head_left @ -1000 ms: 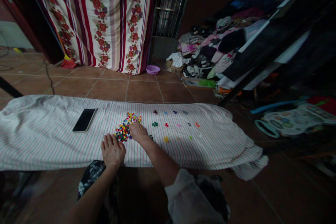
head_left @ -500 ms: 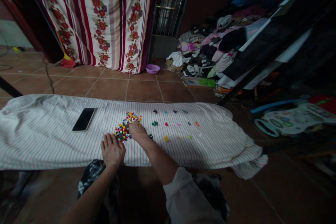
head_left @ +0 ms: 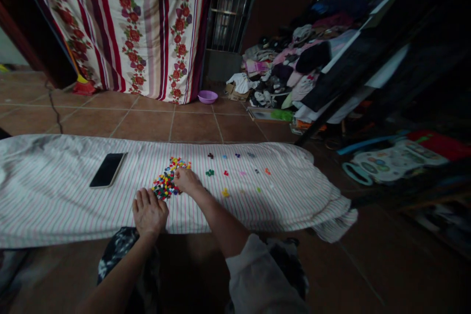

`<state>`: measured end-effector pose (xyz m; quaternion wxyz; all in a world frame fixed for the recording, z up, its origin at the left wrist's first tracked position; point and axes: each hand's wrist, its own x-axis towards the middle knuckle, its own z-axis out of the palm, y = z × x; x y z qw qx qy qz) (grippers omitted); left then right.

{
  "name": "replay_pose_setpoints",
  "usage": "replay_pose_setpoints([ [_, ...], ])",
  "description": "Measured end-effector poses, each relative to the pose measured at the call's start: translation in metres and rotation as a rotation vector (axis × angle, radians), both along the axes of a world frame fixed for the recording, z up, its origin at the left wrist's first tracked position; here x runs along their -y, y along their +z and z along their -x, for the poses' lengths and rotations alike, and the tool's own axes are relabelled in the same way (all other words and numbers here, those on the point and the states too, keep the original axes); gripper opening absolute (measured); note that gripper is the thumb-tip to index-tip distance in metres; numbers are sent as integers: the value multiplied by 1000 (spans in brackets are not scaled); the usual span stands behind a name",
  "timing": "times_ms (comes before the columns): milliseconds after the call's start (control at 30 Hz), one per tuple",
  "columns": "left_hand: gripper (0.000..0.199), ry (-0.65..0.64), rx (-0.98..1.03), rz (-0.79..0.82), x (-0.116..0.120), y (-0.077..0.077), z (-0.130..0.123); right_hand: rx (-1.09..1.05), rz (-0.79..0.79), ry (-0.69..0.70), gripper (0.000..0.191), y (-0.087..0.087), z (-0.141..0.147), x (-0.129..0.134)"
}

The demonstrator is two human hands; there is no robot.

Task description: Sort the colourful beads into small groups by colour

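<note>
A heap of small multicoloured pieces lies on the striped cloth. My right hand is over the heap's right side with its fingers drawn together; anything between the fingertips is too small to make out. My left hand lies flat at the heap's near edge, fingers apart. To the right, little groups sorted by colour sit in rows, among them green pieces, red pieces, yellow pieces and orange pieces.
A dark-screened phone rests on the cloth left of the heap. Beyond, on the tiled floor, are a purple basin, a red dustpan and a pile of clothes. A toy panel is at the right.
The whole view has shifted, so the scene appears further left. My right hand remains at the heap with its fingers together, and my left hand stays flat at the near edge.
</note>
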<state>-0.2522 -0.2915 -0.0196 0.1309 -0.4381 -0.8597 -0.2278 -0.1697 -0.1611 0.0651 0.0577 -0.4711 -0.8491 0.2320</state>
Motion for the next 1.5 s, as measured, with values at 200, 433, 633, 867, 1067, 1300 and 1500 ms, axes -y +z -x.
replay_pose_setpoints([
  [200,60,0,1,-7,1,4,-2,-280,56,-65,27,-2,-25,3],
  [433,61,-18,5,25,3,12,-3,-404,-110,-217,26,-12,-124,-26],
  [633,60,-4,-26,50,4,13,-3,-268,-323,-557,30,-27,-247,-64],
  [867,61,-13,-78,68,5,14,-3,52,-325,-685,29,-52,-324,-73],
  [1067,60,-17,-61,24,5,12,-5,2,-413,-555,29,-76,-340,-64],
  [1300,60,-28,-31,13,5,13,-5,-98,-485,-537,27,-83,-345,-61],
  [1500,60,-13,-39,31,5,13,-5,-228,-424,-711,34,-83,-346,-61],
])
